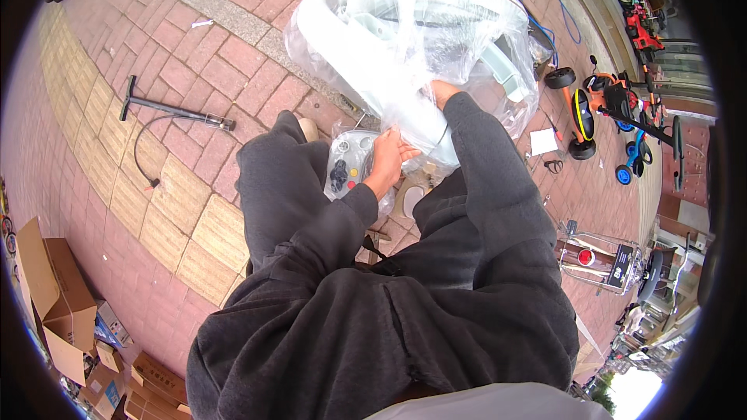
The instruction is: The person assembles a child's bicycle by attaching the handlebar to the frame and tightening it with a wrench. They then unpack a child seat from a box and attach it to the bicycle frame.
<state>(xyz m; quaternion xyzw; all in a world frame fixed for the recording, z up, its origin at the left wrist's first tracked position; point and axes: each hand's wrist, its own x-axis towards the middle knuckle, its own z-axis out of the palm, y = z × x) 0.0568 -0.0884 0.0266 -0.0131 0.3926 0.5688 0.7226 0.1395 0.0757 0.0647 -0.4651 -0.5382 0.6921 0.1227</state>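
Note:
A large pale mint plastic shell (334,43) lies before my knees, wrapped in a clear plastic bag (420,54). My left hand (388,158) is at the bag's near edge, its fingers closed on the film. Farther right, my right hand (444,92) grips the bag against the shell; folds of film partly cover its fingers. Beneath my left hand is a grey panel (348,162) with round coloured parts, also in clear film. A small pale oval piece (412,201) sits between my legs.
On the paving left lies a black floor pump (173,109) with its hose. Open cardboard boxes (66,295) stand lower left. At right are an orange ride-on toy (599,97), black scissors (553,166), white paper (543,141) and a bike rack (599,258). A blue hose (562,8) curls beyond the bag.

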